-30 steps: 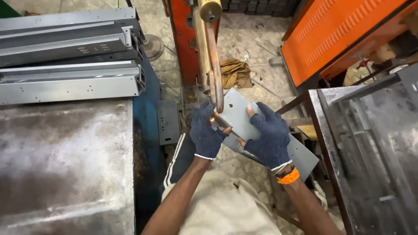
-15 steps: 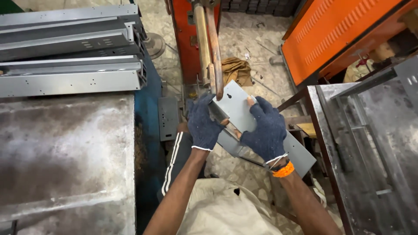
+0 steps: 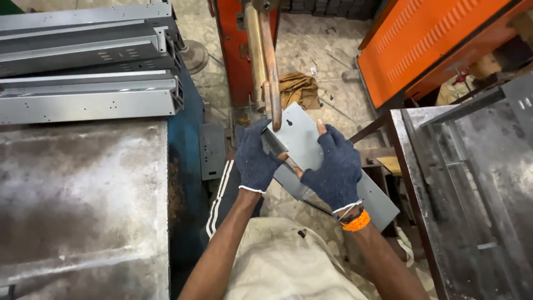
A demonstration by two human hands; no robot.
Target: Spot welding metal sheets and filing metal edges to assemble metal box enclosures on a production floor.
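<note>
Since a moment ago we have lifted the grey sheet-metal part point(image 3: 302, 145) a little and tipped it closer to the copper welding arm point(image 3: 270, 72), whose tip now stands right at the part's upper left edge. Our left hand point(image 3: 256, 161), in a dark blue knit glove, is closed around the part's left edge, fingers point(image 3: 249, 145) curled over the folded side. Our right hand point(image 3: 333, 169), gloved the same way, clamps the right side from the front; its fingers point(image 3: 337, 143) are wrapped tight, with a bare fingertip showing at the top edge. Both hands hold the part tilted, in the air above our lap, between the two worktops. The part reaches down to the right past our right wrist, which wears an orange band point(image 3: 356, 221). To our left lies the worn steel worktop point(image 3: 78, 205), with long grey metal channels point(image 3: 89, 83) stacked at its far end. An orange machine housing point(image 3: 433, 44) stands to the upper right.
</note>
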